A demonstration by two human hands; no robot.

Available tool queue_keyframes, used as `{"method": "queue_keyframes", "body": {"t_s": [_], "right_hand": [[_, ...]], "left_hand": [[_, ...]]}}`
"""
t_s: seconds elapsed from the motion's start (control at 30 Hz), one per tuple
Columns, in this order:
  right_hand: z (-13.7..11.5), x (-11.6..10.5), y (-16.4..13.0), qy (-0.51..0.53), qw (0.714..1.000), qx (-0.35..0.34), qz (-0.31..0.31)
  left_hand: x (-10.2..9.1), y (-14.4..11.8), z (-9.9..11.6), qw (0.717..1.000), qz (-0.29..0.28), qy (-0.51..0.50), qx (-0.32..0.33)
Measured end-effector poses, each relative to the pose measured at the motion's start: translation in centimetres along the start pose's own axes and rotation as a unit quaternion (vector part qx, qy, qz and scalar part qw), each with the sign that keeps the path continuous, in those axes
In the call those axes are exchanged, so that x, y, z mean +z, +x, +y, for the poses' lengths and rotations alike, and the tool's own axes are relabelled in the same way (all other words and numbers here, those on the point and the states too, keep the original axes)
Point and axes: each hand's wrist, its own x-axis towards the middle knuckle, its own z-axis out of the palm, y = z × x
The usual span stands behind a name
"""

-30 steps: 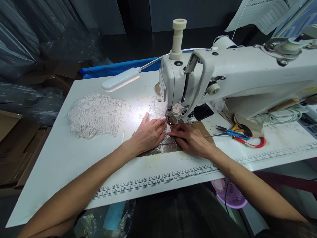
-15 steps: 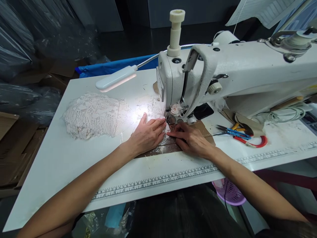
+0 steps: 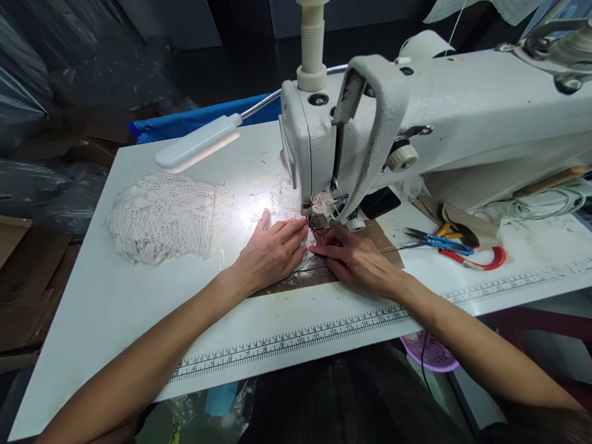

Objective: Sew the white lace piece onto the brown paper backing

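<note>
White lace lies in a gathered heap (image 3: 161, 216) on the left of the table, and a lace piece (image 3: 280, 192) runs from it to the needle area of the sewing machine (image 3: 435, 117). My left hand (image 3: 272, 251) rests flat on the lace just left of the presser foot, fingers stretched out. To the right of the foot, my right hand (image 3: 358, 259) has its fingers curled and pinched at the lace edge, index fingertip pointing left. My fingers partly hide the lace under the foot. Below both hands is a shiny brown plate (image 3: 300, 280).
A lamp (image 3: 198, 143) on a bendy neck lights the lace. Blue-handled snips (image 3: 446, 243) and a red-handled tool (image 3: 485, 259) lie right of my right hand, near a dark phone (image 3: 380, 202). A printed ruler (image 3: 287, 340) follows the front edge of the white table (image 3: 115, 333).
The view has shifted slightly closer to the machine. Both hands keep nearly the same places on the lace beside the presser foot.
</note>
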Motion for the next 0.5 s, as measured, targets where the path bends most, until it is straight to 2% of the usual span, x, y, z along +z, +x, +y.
{"method": "queue_keyframes", "body": {"t_s": [0.5], "right_hand": [[-0.12,0.15,-0.03,0.000,1.000,-0.008,0.009]], "left_hand": [[0.37,-0.33,-0.18,1.000,0.004,0.019,0.004]]}}
